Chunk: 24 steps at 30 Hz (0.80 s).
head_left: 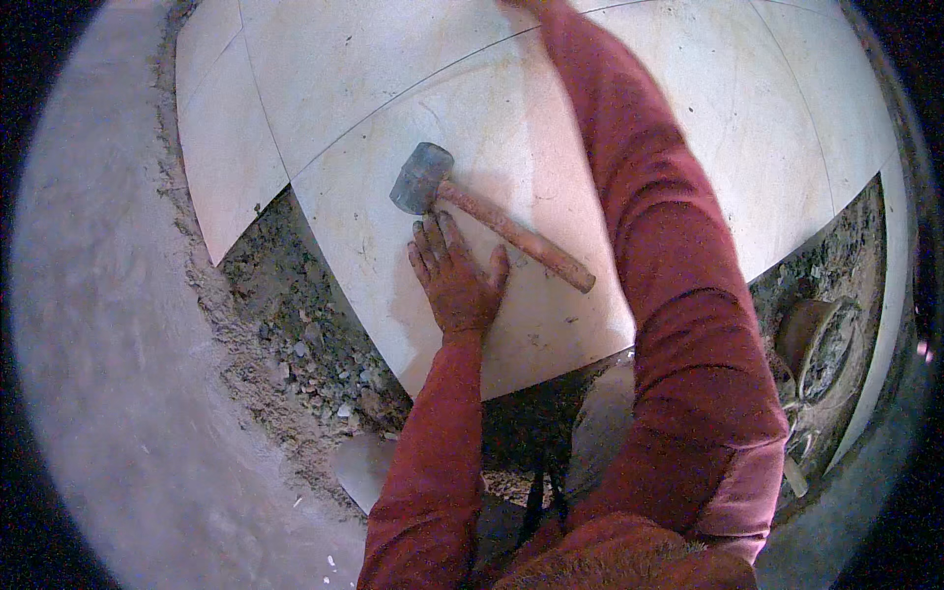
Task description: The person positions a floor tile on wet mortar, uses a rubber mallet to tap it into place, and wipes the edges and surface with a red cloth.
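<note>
My left hand (457, 285) lies flat on a pale floor tile (516, 359), its fingers stretched out. Just beyond its fingertips rests a mallet (506, 228) with a dark, block-like head and a worn wooden handle. The mallet lies on its side, the handle slanting toward the near right, and neither hand grips it. My right arm, in a red sleeve, reaches far across the tiles. Only a small part of my right hand (527, 4) shows at the top edge; its fingers are out of the picture.
Neighbouring tiles (221, 167) extend at the left and beyond. Loose soil and gravel (310, 359) border the near tile edges. A round, dirty container (816, 344) sits in the gap at right. Grey concrete floor (108, 324) runs along the left.
</note>
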Each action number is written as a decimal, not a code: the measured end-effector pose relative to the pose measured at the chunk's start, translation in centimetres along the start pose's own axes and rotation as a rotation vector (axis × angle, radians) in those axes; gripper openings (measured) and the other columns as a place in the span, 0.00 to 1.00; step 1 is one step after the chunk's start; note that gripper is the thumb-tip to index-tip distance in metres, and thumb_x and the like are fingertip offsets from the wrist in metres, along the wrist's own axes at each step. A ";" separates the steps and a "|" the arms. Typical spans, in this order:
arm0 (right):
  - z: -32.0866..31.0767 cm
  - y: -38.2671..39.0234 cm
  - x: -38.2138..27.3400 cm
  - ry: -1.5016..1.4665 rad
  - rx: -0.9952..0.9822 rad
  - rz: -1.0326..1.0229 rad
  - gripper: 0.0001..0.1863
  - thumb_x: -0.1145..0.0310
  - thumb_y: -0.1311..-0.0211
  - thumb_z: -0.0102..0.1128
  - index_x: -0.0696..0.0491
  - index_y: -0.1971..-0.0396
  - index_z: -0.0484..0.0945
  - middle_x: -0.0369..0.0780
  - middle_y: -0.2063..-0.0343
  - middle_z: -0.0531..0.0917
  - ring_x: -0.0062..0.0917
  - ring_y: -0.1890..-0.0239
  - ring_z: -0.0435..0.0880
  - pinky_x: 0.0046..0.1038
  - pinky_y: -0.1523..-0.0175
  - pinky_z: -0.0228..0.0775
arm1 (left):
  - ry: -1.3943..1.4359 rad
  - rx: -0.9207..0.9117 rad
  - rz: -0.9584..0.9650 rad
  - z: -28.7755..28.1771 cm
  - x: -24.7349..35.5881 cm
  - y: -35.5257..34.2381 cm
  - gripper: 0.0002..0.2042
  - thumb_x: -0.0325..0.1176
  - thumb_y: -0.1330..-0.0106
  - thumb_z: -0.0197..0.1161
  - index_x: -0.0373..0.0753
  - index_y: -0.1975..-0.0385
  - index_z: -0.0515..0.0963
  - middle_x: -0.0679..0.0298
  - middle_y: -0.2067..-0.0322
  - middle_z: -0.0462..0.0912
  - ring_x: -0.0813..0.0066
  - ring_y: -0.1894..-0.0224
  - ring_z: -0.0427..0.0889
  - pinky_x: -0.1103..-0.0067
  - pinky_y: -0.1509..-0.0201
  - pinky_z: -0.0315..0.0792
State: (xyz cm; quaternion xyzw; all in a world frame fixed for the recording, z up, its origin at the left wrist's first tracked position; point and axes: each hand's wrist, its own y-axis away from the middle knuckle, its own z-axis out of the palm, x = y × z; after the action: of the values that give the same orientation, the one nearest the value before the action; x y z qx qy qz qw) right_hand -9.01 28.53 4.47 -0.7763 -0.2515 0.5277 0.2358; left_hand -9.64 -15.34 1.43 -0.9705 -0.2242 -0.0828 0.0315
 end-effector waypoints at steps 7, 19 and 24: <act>-24.5 3.2 13.1 0.697 -0.253 -0.079 0.16 0.61 0.33 0.55 0.46 0.48 0.80 0.42 0.47 0.84 0.38 0.49 0.83 0.38 0.47 0.76 | 0.036 0.052 0.046 0.3 0.7 -0.5 0.44 0.57 0.32 0.61 0.31 0.26 0.56 0.42 0.26 0.57 0.43 0.22 0.52 0.50 0.20 0.46; -16.3 13.6 7.9 0.833 -0.539 -0.403 0.30 0.48 0.27 0.56 0.48 0.32 0.70 0.47 0.35 0.74 0.49 0.33 0.69 0.57 0.30 0.54 | 0.255 0.129 0.081 0.7 0.3 -1.7 0.46 0.52 0.38 0.68 0.26 0.29 0.58 0.37 0.28 0.58 0.35 0.24 0.53 0.45 0.22 0.46; -1.3 12.2 0.5 0.752 -0.358 -0.663 0.27 0.47 0.29 0.52 0.48 0.39 0.73 0.48 0.37 0.74 0.49 0.35 0.69 0.56 0.34 0.60 | 0.303 0.138 0.066 0.8 0.8 -1.9 0.45 0.53 0.38 0.67 0.25 0.29 0.59 0.36 0.29 0.59 0.34 0.25 0.54 0.45 0.22 0.46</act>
State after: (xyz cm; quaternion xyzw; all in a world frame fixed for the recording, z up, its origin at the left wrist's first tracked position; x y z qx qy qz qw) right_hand -5.89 19.40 -3.14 -0.8189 -0.4677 0.0589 0.3275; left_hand -9.68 -13.19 0.80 -0.9493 -0.1901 -0.2115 0.1340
